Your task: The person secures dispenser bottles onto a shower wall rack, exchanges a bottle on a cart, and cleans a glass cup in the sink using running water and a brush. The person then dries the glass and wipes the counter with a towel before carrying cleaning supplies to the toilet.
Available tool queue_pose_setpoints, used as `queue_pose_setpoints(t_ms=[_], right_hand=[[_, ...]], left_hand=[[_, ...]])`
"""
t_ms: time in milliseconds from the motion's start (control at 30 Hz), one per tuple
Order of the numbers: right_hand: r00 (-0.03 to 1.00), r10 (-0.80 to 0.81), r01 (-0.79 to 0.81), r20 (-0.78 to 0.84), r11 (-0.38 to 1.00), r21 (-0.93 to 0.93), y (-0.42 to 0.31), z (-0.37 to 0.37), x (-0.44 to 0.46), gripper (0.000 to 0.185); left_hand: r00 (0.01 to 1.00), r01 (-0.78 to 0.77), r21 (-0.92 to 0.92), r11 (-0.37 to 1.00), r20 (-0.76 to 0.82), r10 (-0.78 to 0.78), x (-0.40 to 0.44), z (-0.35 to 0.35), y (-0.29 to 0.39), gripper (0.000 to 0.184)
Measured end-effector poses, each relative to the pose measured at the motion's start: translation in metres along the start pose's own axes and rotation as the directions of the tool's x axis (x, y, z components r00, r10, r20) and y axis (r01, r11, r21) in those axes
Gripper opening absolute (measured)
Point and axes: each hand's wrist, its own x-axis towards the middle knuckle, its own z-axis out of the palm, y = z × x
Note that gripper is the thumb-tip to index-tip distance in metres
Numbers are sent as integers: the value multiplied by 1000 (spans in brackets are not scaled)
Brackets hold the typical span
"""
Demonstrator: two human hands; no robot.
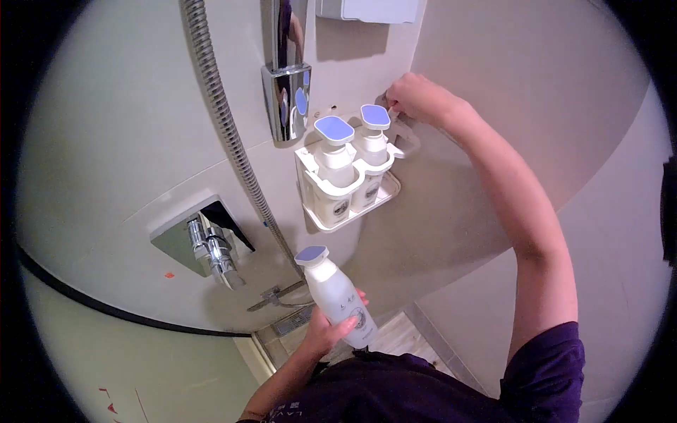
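Note:
My left hand point(330, 330) is wrapped around the lower part of a white pump bottle point(338, 299) with a blue-topped head, held tilted in front of my body. My right hand point(416, 97) is stretched out to the wall, its fingers closed beside the holder; a pale edge shows below them, but what they hold cannot be made out. Just left of that hand, a white wall holder point(326, 224) carries two similar pump bottles, the nearer one point(334, 169) and the farther one point(374, 144), both upright with blue tops.
A metal shower hose point(226, 116) hangs down left of the holder, beside a chrome bracket point(288, 106). Lower left is a chrome mixer valve point(211, 247) on the wall. A white box point(370, 8) is mounted above. A floor drain point(293, 322) lies below.

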Motion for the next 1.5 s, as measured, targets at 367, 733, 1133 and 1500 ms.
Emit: queue_pose_setpoints(t_ms=[367,733,1133,1500], right_hand=[[982,-186,189,39,944,-270,2,16,1,9],[995,77,-70,-66,993,99,-1,-8,-8,11],[990,126,-100,-59,941,323,8,11,-14,12],[946,83,-267,314,750,605,5,-2,-4,10]], left_hand=[[1000,-8,-35,999,11,9,7,15,6,60],[997,-75,-81,994,-7,74,1,14,2,57],[995,-88,-94,992,45,93,-2,13,-5,50],[999,-25,-64,998,21,26,-11,13,-8,56]])
